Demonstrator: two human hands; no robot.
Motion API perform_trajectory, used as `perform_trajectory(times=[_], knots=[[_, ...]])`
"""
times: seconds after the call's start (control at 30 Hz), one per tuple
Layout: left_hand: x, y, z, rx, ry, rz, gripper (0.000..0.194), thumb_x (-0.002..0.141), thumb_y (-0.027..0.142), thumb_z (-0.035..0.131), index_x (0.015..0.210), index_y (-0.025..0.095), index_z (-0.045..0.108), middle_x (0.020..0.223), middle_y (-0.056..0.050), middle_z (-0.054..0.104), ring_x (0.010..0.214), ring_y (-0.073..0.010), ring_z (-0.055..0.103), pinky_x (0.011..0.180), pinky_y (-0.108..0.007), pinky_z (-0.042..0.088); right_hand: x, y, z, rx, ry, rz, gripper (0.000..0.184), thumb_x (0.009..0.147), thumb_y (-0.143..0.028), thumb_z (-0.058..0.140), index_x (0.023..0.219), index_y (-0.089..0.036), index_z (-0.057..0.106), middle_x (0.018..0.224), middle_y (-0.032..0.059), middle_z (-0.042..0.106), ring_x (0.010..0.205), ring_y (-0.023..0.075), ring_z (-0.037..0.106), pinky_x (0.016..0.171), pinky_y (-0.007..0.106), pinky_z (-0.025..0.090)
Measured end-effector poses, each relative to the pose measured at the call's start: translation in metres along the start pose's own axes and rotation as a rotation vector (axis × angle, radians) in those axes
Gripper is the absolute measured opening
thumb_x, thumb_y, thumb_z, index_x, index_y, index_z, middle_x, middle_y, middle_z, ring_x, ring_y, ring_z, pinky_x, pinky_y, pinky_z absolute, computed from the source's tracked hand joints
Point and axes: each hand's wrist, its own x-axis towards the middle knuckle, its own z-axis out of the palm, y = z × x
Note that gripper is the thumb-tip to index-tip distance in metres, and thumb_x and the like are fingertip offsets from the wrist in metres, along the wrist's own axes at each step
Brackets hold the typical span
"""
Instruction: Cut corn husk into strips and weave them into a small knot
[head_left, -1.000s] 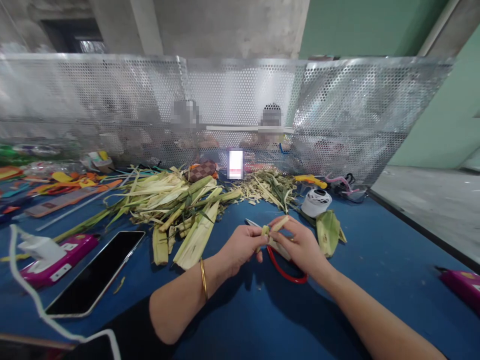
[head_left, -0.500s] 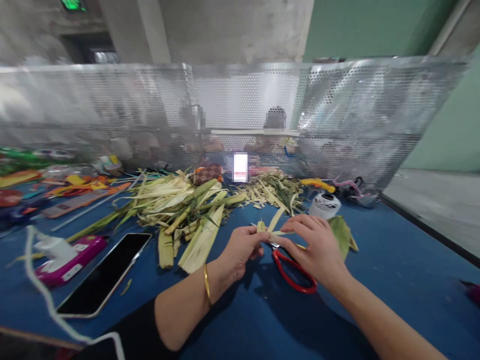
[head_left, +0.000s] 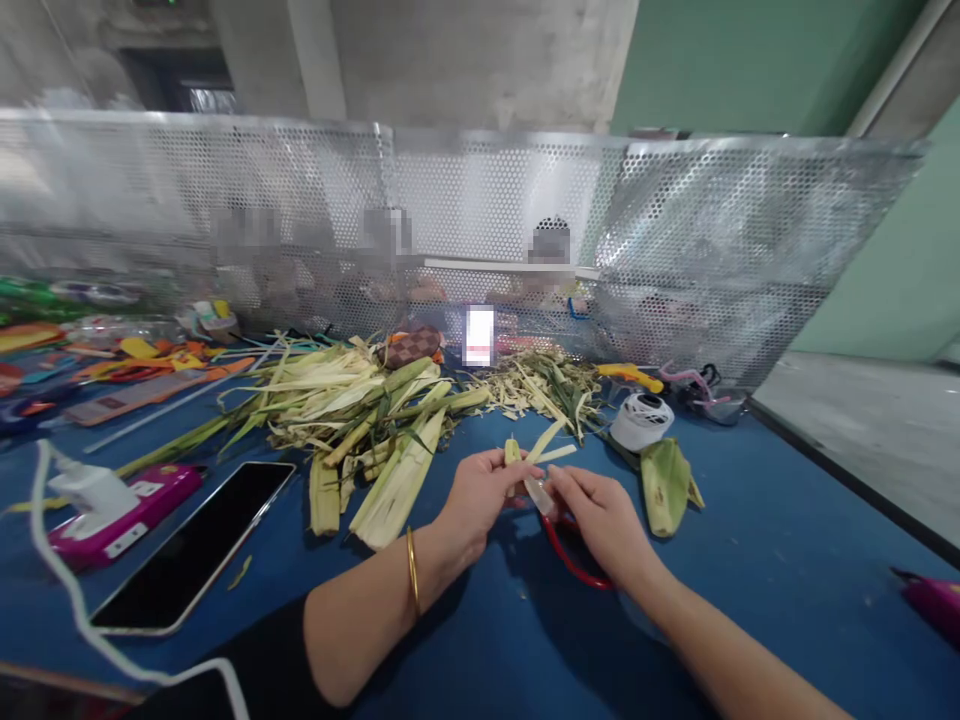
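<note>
My left hand (head_left: 480,495), with a gold bangle at the wrist, pinches a small bundle of pale corn husk strips (head_left: 546,440). A short yellowish husk piece (head_left: 512,452) stands up from its fingertips. Close beside it, my right hand (head_left: 600,515) has its thumb and fingers closed on the end of a whitish strip (head_left: 538,494) that runs down from the bundle. Under the right hand lie scissors with red handles (head_left: 564,562); the fingers cover part of them.
A heap of corn husks (head_left: 405,450) lies left of centre, with shredded bits (head_left: 540,380) behind. A white thread spool (head_left: 641,424) and a green husk piece (head_left: 666,490) sit to the right. Left are a phone (head_left: 199,545) and a magenta power strip (head_left: 142,505). A perforated screen (head_left: 495,180) stands behind.
My right hand has moved down and slightly left, its fingers now lower on a strip beside my left hand. More of the green husk piece and spool shows. The view has shifted slightly.
</note>
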Motion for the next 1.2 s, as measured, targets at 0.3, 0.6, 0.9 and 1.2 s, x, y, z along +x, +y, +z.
perform_trajectory(times=[0.3, 0.6, 0.9, 1.2], knots=[[-0.005, 0.0, 0.002, 0.056, -0.2, -0.064, 0.028, 0.068, 0.038, 0.072, 0.075, 0.011, 0.066, 0.071, -0.006, 0.067, 0.058, -0.0106, 0.058, 0.054, -0.021, 0.042, 0.003, -0.008, 0.0, 0.732, 0.167, 0.37, 0.04, 0.051, -0.041, 0.084, 0.071, -0.018, 0.058, 0.055, -0.0025, 0.06, 0.049, 0.012, 0.054, 0.052, 0.025, 0.046], [-0.003, -0.008, 0.001, 0.045, -0.166, -0.015, 0.028, 0.068, 0.038, 0.07, 0.075, 0.011, 0.064, 0.067, -0.003, 0.064, 0.058, -0.0101, 0.058, 0.056, -0.021, 0.042, -0.004, -0.004, -0.001, -0.041, 0.256, -0.136, 0.022, 0.08, -0.039, 0.063, 0.071, -0.019, 0.062, 0.066, 0.0015, 0.064, 0.059, 0.0153, 0.058, 0.055, 0.026, 0.046], [-0.006, -0.007, 0.004, 0.154, -0.274, 0.057, 0.037, 0.069, 0.051, 0.067, 0.072, 0.014, 0.061, 0.062, 0.0, 0.058, 0.053, -0.01, 0.051, 0.052, -0.022, 0.039, 0.0, -0.001, -0.008, -0.011, 0.094, -0.209, 0.018, 0.09, -0.033, 0.049, 0.086, -0.021, 0.062, 0.078, 0.0025, 0.067, 0.071, 0.0168, 0.062, 0.067, 0.028, 0.048], [0.0, -0.011, 0.001, 0.2, -0.202, 0.101, 0.033, 0.068, 0.043, 0.069, 0.078, 0.012, 0.064, 0.067, -0.003, 0.062, 0.057, -0.0117, 0.054, 0.059, -0.025, 0.044, 0.006, -0.005, -0.012, 0.181, 0.055, 0.015, 0.026, 0.077, -0.041, 0.056, 0.066, -0.018, 0.058, 0.058, -0.0027, 0.052, 0.055, 0.012, 0.047, 0.054, 0.024, 0.038]])
